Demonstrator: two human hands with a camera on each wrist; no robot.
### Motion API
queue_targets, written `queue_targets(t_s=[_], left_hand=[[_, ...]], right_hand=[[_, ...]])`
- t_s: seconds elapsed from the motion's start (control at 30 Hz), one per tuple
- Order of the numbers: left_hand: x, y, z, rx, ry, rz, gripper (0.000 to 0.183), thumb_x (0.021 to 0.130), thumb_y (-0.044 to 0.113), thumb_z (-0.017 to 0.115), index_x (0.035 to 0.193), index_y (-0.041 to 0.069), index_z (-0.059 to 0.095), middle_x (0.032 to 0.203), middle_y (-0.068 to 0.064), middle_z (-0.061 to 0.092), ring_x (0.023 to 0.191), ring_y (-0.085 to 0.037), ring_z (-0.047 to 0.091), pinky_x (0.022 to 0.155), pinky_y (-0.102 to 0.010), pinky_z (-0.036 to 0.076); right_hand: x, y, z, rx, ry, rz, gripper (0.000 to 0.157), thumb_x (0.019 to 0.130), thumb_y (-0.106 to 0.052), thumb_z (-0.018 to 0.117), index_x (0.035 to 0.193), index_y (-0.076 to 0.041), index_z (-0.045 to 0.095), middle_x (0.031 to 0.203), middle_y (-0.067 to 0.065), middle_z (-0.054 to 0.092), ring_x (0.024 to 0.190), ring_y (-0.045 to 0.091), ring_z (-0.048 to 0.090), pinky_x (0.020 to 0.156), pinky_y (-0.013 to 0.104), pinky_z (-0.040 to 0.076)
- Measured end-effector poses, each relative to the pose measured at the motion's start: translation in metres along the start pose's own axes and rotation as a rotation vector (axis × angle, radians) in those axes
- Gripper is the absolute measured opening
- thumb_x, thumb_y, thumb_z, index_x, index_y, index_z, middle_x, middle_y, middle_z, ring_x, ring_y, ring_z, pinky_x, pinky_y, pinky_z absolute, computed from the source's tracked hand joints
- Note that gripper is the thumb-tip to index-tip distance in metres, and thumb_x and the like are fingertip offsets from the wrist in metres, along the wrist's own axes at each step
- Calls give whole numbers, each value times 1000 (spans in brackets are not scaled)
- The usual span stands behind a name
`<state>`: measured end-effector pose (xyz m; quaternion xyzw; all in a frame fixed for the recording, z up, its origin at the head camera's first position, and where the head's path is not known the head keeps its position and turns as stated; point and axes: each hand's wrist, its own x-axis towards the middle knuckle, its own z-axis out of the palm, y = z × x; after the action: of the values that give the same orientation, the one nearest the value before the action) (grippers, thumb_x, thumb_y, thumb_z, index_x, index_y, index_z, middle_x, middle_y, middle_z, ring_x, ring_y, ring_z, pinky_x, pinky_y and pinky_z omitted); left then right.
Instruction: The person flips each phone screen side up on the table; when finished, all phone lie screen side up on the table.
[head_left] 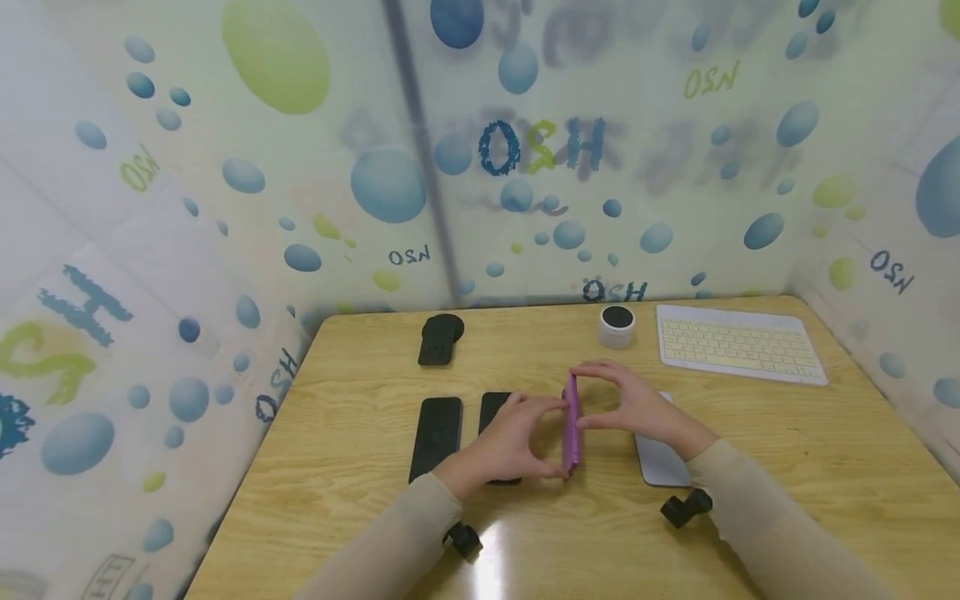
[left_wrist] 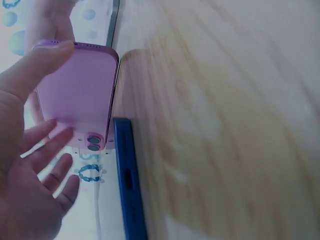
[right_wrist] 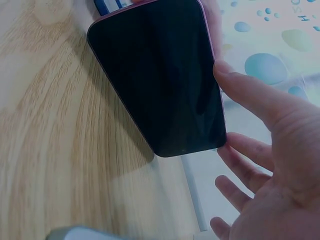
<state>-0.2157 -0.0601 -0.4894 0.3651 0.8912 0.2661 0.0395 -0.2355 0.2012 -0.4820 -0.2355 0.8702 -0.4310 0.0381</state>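
Observation:
A pink-purple smartphone (head_left: 572, 429) stands on its long edge on the wooden table between both hands. My left hand (head_left: 513, 442) holds it from the left, with the thumb at its bottom end and fingertips near the camera end, as the left wrist view shows. From the other side my right hand (head_left: 637, 408) grips it, thumb on the upper long edge and a finger at the far corner. Its dark screen (right_wrist: 160, 80) faces right, and the back with two lenses (left_wrist: 93, 141) faces left. A second dark phone (head_left: 491, 408) lies partly hidden under my left hand.
Further left lies another black phone (head_left: 437, 437). A light grey phone-like slab (head_left: 662, 462) is partly covered by the right hand. Toward the back are a black device with a round part (head_left: 437, 343), a white cylinder with black top (head_left: 617, 327) and a white keyboard (head_left: 738, 343).

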Motion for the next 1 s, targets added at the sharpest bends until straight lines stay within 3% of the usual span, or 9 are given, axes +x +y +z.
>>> queue_targets(t_s=[0.13, 0.33, 0.77, 1.0], left_hand=[[-1, -3, -4, -30, 27, 33, 97, 73, 50, 92, 154, 23, 46, 155, 7, 52, 136, -16, 46, 110, -42, 41], [-3, -3, -10, -24, 25, 24, 98, 73, 51, 92, 156, 28, 44, 158, 8, 49, 136, -17, 43, 112, -44, 40], [-10, -4, -16, 9, 53, 75, 97, 75, 53, 89, 155, 17, 48, 161, -1, 46, 137, -22, 43, 111, -49, 43], [-15, -11, -18, -2, 59, 59, 95, 76, 51, 90, 155, 17, 49, 160, -2, 47, 136, -22, 42, 110, -50, 43]], right_hand=[[3, -4, 2, 6, 7, -5, 81, 77, -35, 92, 147, -14, 58, 156, 19, 47, 145, 45, 40, 114, 71, 31], [7, -8, 7, -3, 23, -11, 80, 76, -36, 92, 145, -12, 60, 153, 16, 51, 144, 43, 43, 114, 69, 33], [10, -11, 15, -22, 19, -56, 74, 79, -38, 90, 144, -16, 61, 152, 11, 52, 144, 40, 44, 115, 68, 33], [11, -5, 16, 13, -25, -60, 72, 84, -27, 87, 148, -18, 56, 154, 11, 52, 146, 40, 43, 115, 67, 34]])
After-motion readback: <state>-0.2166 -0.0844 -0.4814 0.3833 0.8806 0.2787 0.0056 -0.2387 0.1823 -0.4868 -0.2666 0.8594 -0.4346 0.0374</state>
